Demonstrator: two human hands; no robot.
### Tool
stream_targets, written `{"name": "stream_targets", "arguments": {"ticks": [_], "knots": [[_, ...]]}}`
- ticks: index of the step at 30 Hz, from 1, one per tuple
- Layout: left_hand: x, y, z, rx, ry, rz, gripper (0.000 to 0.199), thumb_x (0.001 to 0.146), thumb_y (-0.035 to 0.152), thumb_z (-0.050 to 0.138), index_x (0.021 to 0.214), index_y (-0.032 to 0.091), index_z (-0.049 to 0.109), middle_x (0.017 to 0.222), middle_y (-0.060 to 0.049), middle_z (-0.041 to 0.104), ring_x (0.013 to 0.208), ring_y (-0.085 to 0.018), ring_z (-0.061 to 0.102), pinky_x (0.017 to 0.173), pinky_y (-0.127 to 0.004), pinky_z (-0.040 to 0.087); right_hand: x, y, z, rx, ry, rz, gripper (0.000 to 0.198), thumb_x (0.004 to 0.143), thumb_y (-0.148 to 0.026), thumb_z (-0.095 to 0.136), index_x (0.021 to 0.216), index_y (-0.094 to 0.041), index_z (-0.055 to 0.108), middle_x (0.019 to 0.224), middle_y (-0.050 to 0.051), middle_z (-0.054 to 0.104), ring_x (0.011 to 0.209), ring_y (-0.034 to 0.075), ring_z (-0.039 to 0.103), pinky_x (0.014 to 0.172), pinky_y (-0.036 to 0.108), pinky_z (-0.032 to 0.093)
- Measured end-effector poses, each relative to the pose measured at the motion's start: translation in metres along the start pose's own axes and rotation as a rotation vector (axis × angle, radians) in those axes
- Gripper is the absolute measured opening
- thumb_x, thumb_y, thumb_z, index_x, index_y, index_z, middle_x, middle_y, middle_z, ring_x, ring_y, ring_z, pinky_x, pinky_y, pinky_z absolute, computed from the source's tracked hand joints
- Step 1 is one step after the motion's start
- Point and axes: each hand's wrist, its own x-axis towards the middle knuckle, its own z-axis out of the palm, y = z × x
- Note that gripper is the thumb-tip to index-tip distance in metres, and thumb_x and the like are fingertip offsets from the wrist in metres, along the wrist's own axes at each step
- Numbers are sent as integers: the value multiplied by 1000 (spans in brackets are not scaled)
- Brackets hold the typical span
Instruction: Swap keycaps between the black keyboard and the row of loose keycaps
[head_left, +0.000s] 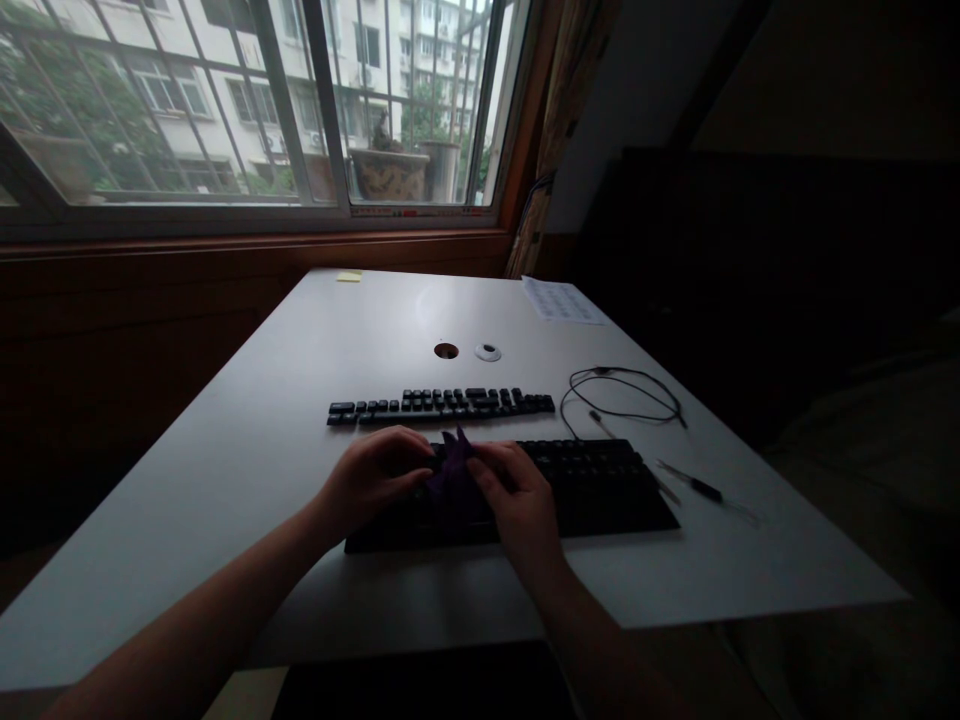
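Observation:
A black keyboard [607, 503] lies near the front of the white table. Over its left half, a crumpled purple cloth [454, 478] is bunched between my two hands. My right hand [523, 492] pinches the cloth from the right side. From the left, my left hand [377, 472] has thumb and forefinger closed at the cloth's edge; anything small inside the cloth is hidden. Just behind the keyboard, loose black keycaps [442, 406] stand lined up in rows. Parts of the keyboard under my hands and the cloth cannot be seen.
A black cable [628, 410] is coiled behind the keyboard's right end. A thin tool with a black handle [705, 489] lies to the right. Farther back are a round hole [446, 351], its white cover [488, 352], a printed sheet [564, 300] and a yellow note [349, 276].

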Motion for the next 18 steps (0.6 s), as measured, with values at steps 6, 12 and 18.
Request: {"name": "stream_targets", "arguments": {"ticks": [6, 12, 18], "knots": [[-1, -1, 0, 63, -18, 10, 17, 84, 23, 79, 96, 15, 72, 99, -9, 74, 90, -19, 73, 81, -31, 62, -3, -4, 11, -26, -56, -122, 15, 93, -23, 70, 105, -31, 75, 97, 1, 69, 92, 18, 67, 83, 30, 54], [-1, -4, 1, 69, -10, -25, 18, 82, 21, 76, 98, 15, 70, 98, -9, 75, 89, -21, 73, 80, -33, 62, -2, -7, 12, -40, -106, -186, 19, 95, -19, 65, 105, -30, 77, 94, 2, 68, 89, 16, 67, 81, 29, 55], [0, -4, 0, 245, -33, 69, 18, 79, 15, 74, 96, 16, 70, 99, -9, 76, 90, -21, 74, 79, -32, 62, 1, -4, 12, -11, -121, -81, 11, 91, -20, 70, 90, -28, 78, 88, 1, 70, 84, 17, 68, 78, 28, 54]]}}
